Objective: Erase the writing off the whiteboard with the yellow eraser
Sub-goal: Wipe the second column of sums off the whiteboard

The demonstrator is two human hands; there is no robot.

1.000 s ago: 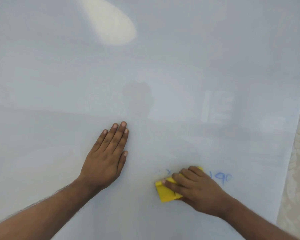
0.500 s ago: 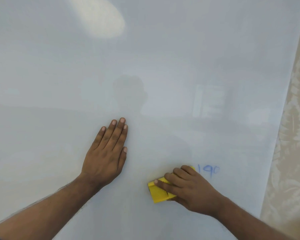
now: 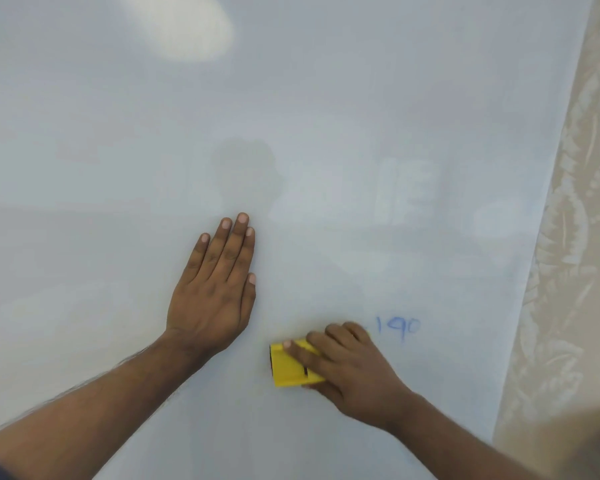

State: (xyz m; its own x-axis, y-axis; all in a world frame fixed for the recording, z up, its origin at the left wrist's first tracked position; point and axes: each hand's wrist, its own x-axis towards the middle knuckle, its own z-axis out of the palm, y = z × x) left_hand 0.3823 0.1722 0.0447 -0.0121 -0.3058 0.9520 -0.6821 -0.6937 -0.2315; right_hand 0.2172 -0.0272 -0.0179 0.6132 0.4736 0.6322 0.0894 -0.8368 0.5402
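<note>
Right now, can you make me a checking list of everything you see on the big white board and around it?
Surface: whiteboard, glossy, with a pale glare patch near the top and faint reflections.
Job's things: yellow eraser pressed on the board; blue writing to its right, not yet wiped.
Clutter: nothing seen.
Grips: left hand flat on the board, fingers straight; right hand holds the eraser, fingers curled over its top.
Cables: nothing seen.
Surroundings: beige leaf-patterned cloth along the board's right edge; whether curtain or table cover is unclear.
</note>
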